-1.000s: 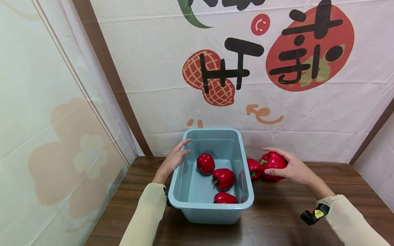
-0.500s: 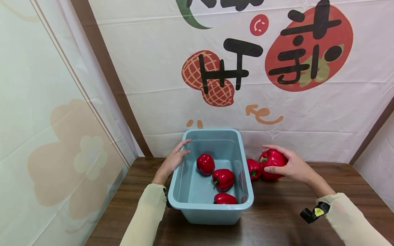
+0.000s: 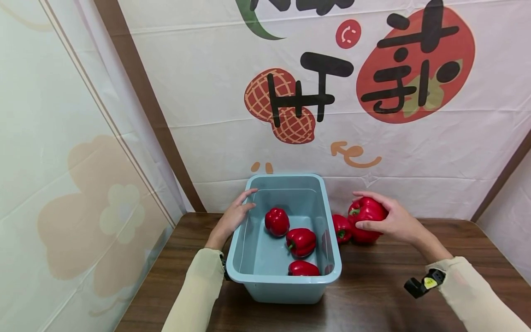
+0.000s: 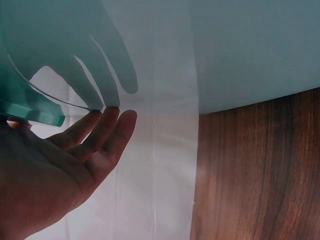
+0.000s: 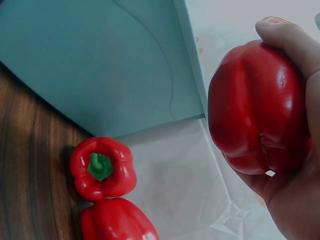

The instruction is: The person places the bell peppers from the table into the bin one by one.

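Note:
A light blue plastic bin (image 3: pixel 286 292) stands on the table with three red bell peppers in it: one at the back (image 3: pixel 277 222), another in the middle (image 3: pixel 301 242) and one partly hidden behind the front rim (image 3: pixel 304 268). At its left side, my left hand (image 3: pixel 233 217) holds the rim, with fingertips (image 4: pixel 128 120) against the outer wall. My right hand (image 3: pixel 398 226) grips a red bell pepper (image 5: pixel 257 107) to the right of the bin, raised off the table. Below it lie two more bell peppers, one with its green stem showing (image 5: pixel 102 169) and another beside it (image 5: pixel 119 222).
The dark wooden table (image 3: pixel 386 286) reaches back to a printed white cloth (image 3: pixel 207 115) hanging right behind the bin. Another cloth wall (image 3: pixel 91 207) rises along the left. A black strap (image 3: pixel 424 283) is around the right wrist.
My right hand has lifted the bell pepper slightly, uncovering more of the one under it. My left hand and the bin have stayed put.

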